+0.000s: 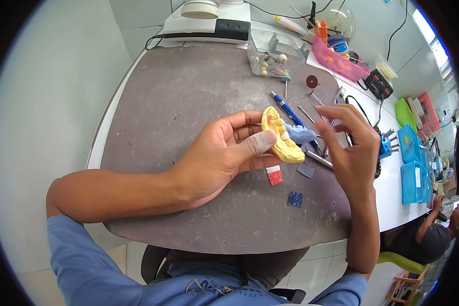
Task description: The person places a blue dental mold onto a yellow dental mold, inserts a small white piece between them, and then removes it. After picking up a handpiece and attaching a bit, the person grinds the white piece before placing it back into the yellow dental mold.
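Note:
My left hand (219,153) is closed around a yellow dental cast (289,152), with the thumb pressed on its near side and the fingers behind it. A white tooth-shaped piece (284,135) shows in its row of teeth. Just past it is a blue-grey dental cast (301,134), partly covered by the yellow one. To the right, my right hand (351,148) is raised over the tools, its fingers bent and the thumb apart from the index finger. Nothing shows between them.
A blue pen (285,107), a brown cutting disc (311,81) and several slim metal tools lie beyond the hands. Nearer are a red-and-white piece (274,176) and a dark blue square (295,199). A clear box (270,56) stands behind; blue baskets (412,181) and another person (433,237) are rightward.

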